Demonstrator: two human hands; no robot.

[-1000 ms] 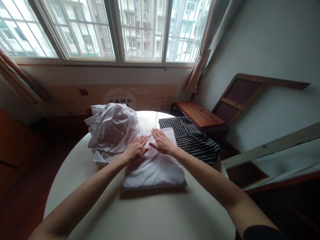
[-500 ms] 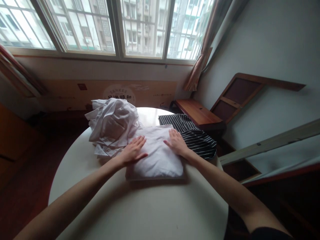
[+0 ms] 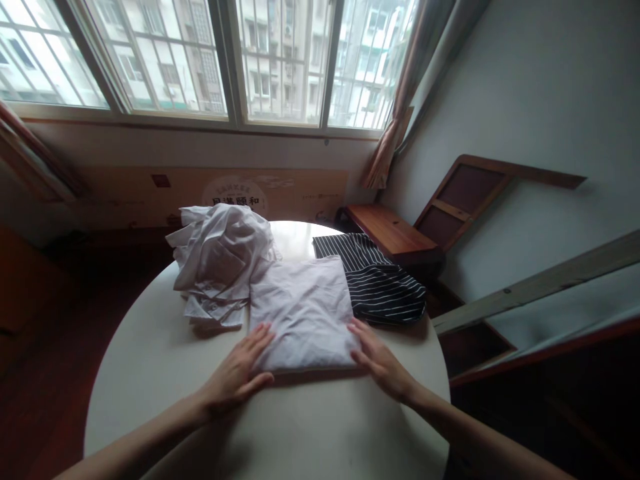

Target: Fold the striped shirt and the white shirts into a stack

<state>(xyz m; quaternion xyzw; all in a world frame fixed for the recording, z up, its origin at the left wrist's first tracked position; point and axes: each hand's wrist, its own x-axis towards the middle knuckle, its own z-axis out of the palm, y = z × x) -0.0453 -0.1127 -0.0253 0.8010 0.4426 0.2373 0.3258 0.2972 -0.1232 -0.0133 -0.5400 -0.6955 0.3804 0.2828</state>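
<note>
Now your left hand (image 3: 239,377) and right hand (image 3: 383,363) lie flat and apart at the near corners of the folded white fabric square (image 3: 301,313), centre frame on the round cream table (image 3: 150,347). They have slid down from its far edge, so the smoothing pass appears complete. The crumpled white garment pile (image 3: 220,260) lies left, the black-and-white striped cloth (image 3: 380,283) right.

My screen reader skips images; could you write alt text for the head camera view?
Two bare hands, left hand and right hand, lie flat at the near corners of a folded white garment on a round table. A crumpled white pile lies left, striped cloth right.
</note>
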